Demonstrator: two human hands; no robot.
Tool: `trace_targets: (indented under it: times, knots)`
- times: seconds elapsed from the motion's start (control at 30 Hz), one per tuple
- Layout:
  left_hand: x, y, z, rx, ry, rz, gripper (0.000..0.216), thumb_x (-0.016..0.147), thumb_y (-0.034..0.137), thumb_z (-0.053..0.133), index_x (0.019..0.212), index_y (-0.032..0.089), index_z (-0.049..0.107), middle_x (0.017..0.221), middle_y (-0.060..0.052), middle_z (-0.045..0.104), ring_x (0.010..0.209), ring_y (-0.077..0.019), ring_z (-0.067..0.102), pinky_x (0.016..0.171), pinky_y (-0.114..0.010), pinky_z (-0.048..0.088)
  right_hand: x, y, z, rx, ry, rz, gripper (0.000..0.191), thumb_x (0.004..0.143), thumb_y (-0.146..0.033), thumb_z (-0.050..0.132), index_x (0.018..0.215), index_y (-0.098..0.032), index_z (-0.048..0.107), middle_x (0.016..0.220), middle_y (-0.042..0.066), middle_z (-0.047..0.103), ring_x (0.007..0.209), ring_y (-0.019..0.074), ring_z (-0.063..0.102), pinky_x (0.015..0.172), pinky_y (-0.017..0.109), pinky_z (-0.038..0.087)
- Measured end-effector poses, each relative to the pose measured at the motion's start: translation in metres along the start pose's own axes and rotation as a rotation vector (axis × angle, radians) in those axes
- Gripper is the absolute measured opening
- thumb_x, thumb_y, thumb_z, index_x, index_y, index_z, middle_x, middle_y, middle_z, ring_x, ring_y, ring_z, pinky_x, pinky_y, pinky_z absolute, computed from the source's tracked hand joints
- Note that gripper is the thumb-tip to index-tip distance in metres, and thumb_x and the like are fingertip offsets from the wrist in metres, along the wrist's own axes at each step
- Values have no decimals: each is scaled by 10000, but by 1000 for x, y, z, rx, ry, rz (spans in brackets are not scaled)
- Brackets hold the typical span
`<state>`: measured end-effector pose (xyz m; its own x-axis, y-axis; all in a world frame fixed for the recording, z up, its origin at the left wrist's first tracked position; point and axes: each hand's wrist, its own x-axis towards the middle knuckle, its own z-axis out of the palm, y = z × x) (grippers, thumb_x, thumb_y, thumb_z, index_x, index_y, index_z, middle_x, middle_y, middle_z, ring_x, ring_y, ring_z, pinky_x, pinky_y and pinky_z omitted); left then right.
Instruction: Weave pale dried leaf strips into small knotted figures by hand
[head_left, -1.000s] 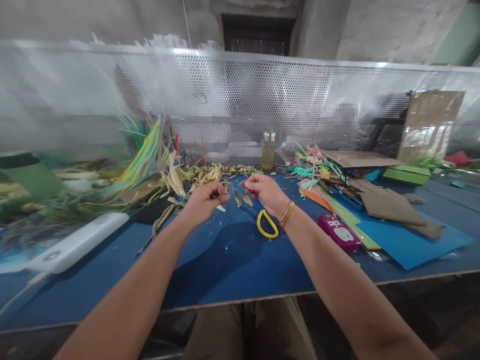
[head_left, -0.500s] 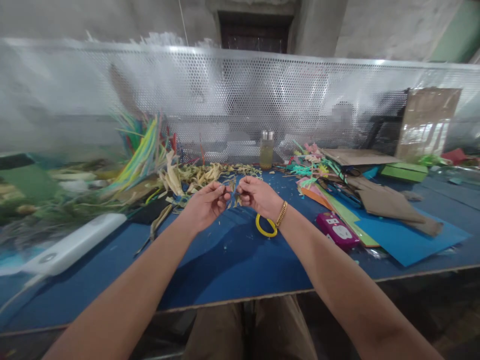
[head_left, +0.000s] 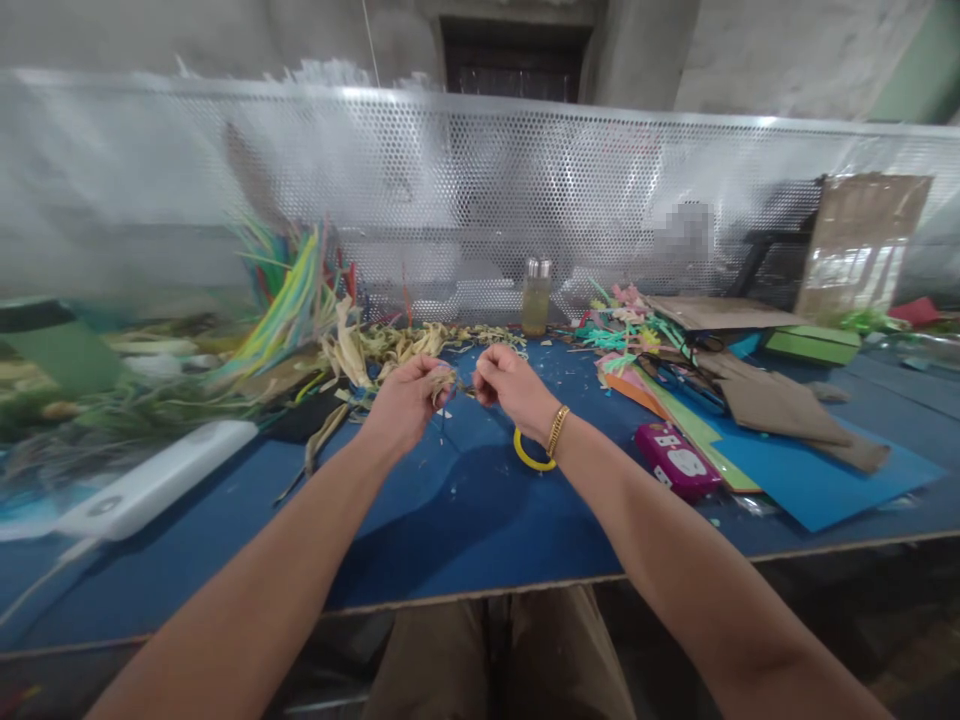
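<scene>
Over the middle of the blue table, my left hand [head_left: 405,402] is closed, its fingertips pinching a crumpled piece of dried corn husk [head_left: 442,380]. A thin twisted end of the husk stretches across to my right hand [head_left: 513,384], whose thumb and fingers are pinched on it. The two hands are a short gap apart. Below the right wrist, partly hidden by it, lies a yellow ring [head_left: 534,464]. Just behind the left hand spreads a heap of pale dried husks [head_left: 360,352].
At left lie a white power strip [head_left: 161,478] and bundled coloured strips [head_left: 289,300]. A glass bottle [head_left: 535,300] stands at the back by a perforated metal screen [head_left: 480,180]. At right are a purple case [head_left: 676,462], blue sheet [head_left: 817,490] and cardboard [head_left: 780,400].
The husk has shifted: a crumpled bunch now shows at my left fingertips, with a thin twisted end toward the right hand. Both hands stay nearly in place, the left turning slightly.
</scene>
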<state>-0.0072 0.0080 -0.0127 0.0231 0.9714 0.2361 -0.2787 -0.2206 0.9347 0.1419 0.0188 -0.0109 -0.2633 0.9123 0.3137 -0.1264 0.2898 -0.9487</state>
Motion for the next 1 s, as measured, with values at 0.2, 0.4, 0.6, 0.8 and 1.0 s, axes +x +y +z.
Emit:
trace_targets:
  times: [0.2, 0.4, 0.6, 0.8, 1.0]
  knots:
    - [-3, 7, 4, 56, 32, 1, 113, 707, 153, 605, 667, 173, 501, 532, 42, 510, 468, -79, 470, 480, -211, 383, 0, -2, 2, -71, 52, -14, 148, 866, -169, 424, 724, -201, 397, 557, -70, 484, 429, 47, 421, 455, 174, 343]
    - [-2, 5, -1, -75, -58, 16, 154, 704, 164, 665, 717, 175, 512, 579, 41, 524, 490, -57, 461, 479, -182, 366, 4, -1, -8, -104, 2, -93, 139, 867, -197, 422, 732, -204, 390, 566, -69, 481, 465, 58, 446, 492, 183, 357]
    - [-2, 29, -14, -184, -140, 61, 132, 772, 343, 630, 814, 222, 598, 476, 63, 345, 423, -67, 324, 452, -213, 338, 9, 3, -20, -232, -53, -162, 121, 859, -254, 441, 755, -208, 399, 574, -64, 483, 517, 85, 498, 566, 215, 408]
    - [-12, 49, -20, -190, -151, 147, 273, 787, 462, 541, 768, 233, 690, 413, 22, 389, 390, -84, 314, 448, -261, 326, 2, -1, -18, -482, -96, -291, 70, 837, -183, 410, 776, -214, 396, 629, -33, 501, 582, 124, 523, 611, 256, 402]
    - [-20, 52, -26, 63, -211, 77, 357, 742, 472, 562, 954, 219, 701, 475, -9, 512, 342, -67, 312, 379, -243, 245, -5, -7, -14, -854, -47, -496, 71, 839, -145, 400, 822, -213, 411, 730, 20, 508, 676, 158, 465, 663, 286, 355]
